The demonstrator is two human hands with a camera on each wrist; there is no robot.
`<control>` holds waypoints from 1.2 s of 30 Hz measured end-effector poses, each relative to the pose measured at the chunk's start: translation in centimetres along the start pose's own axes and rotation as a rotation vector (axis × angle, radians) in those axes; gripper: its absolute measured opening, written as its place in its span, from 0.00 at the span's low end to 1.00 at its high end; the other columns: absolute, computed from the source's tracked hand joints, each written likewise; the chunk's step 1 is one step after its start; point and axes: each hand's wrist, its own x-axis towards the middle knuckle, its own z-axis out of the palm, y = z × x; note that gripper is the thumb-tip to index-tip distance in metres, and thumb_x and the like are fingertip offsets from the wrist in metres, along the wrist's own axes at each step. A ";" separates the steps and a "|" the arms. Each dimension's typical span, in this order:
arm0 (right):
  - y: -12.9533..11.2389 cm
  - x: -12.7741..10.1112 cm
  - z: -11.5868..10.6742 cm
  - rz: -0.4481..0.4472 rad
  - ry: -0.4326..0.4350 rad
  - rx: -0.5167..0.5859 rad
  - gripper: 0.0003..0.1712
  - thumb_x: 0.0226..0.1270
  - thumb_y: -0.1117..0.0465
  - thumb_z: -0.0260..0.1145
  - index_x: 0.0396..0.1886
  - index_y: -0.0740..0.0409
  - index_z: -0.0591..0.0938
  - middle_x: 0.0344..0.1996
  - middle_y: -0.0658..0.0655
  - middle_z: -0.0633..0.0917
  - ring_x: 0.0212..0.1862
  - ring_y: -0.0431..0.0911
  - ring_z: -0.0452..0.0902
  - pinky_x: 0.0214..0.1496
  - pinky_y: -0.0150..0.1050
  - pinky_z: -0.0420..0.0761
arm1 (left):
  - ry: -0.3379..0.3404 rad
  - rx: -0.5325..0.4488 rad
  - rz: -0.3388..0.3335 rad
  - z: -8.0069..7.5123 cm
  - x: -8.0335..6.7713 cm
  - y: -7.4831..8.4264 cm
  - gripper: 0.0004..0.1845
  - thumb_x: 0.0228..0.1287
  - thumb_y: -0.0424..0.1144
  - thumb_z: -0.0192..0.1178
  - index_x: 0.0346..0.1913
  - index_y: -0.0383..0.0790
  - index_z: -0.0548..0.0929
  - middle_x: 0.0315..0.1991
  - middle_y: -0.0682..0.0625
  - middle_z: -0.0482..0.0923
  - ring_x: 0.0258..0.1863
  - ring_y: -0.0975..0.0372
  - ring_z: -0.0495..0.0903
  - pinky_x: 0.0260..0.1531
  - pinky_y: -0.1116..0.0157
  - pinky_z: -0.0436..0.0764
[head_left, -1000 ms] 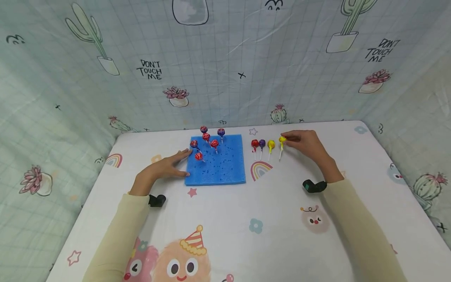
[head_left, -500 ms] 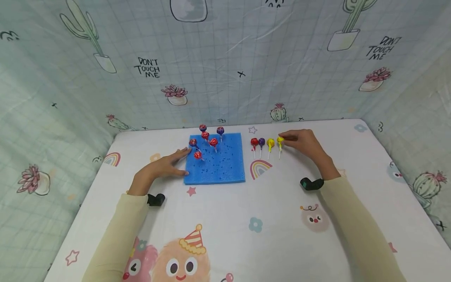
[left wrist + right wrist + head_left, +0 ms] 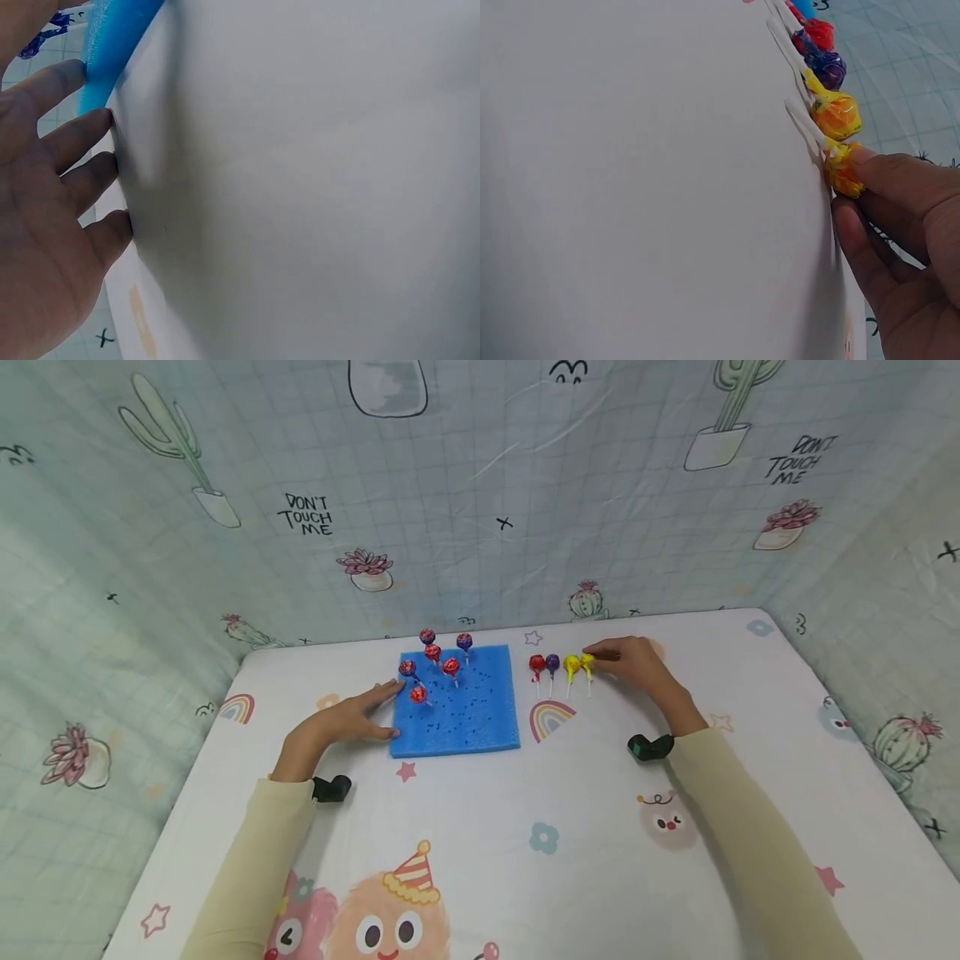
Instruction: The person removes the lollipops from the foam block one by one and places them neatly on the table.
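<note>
1. Pinching the head of the end lollipop (image 3: 587,661), the right hand (image 3: 633,662) has thumb and fingertips (image 3: 870,166) closed narrowly on the yellow wrapper; the stick lies flat on the table (image 3: 525,827). Gripping the head leaves the stick free, which looks suited to lifting it.
2. The lollipop is at the right end of a row of four lying right of the foam (image 3: 480,727). Its neighbour, the second yellow one (image 3: 572,665), lies just beside it, nearly touching.
3. The purple one (image 3: 552,662) and the red one (image 3: 537,663) complete the row, sticks pointing toward the person.
4. The left hand (image 3: 341,722) rests flat on the table, fingers straight and slightly spread, holding nothing. In the left wrist view the fingertips (image 3: 75,79) touch the foam's left edge, a position that appears to steady the block.
5. The foam is a blue square pad dotted with small holes. Six lollipops (image 3: 438,658) stand upright in its far left part; the near and right parts are unfilled.
6. Obstructions: the neighbouring yellow lollipop crowds the pinched one on its left. The standing cluster lies close to the left fingertips.
7. A cactus-print cloth (image 3: 480,510) walls the table on three sides.
</note>
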 end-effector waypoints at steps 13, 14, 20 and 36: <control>-0.2 0.1 0.4 0.016 -0.013 -0.005 0.19 0.73 0.60 0.67 0.60 0.60 0.85 0.56 0.64 0.86 0.58 0.57 0.80 0.59 0.53 0.81 | 0.012 0.003 0.012 0.4 -0.3 0.2 0.53 0.63 0.53 0.69 0.83 0.48 0.48 0.82 0.36 0.38 0.79 0.36 0.38 0.71 0.31 0.48; -0.2 0.1 0.3 0.016 -0.014 -0.006 0.19 0.73 0.60 0.67 0.60 0.60 0.85 0.56 0.64 0.85 0.59 0.57 0.80 0.59 0.53 0.81 | 0.012 0.003 0.018 0.4 -0.3 0.2 0.53 0.63 0.53 0.69 0.83 0.47 0.48 0.82 0.35 0.39 0.79 0.35 0.38 0.71 0.30 0.48; -0.4 0.1 0.4 0.017 -0.027 -0.001 0.21 0.73 0.60 0.67 0.63 0.60 0.83 0.60 0.65 0.83 0.62 0.58 0.78 0.64 0.54 0.78 | 0.016 0.013 0.020 0.5 -0.3 0.0 0.53 0.63 0.54 0.69 0.83 0.48 0.48 0.82 0.36 0.38 0.79 0.36 0.38 0.71 0.31 0.48; -0.7 -0.3 -0.2 0.016 -0.031 -0.023 0.22 0.74 0.62 0.66 0.65 0.61 0.80 0.61 0.65 0.82 0.61 0.59 0.79 0.64 0.54 0.79 | 0.013 0.019 0.039 0.8 -0.2 -0.3 0.53 0.64 0.55 0.68 0.83 0.49 0.46 0.83 0.37 0.36 0.80 0.38 0.36 0.72 0.32 0.47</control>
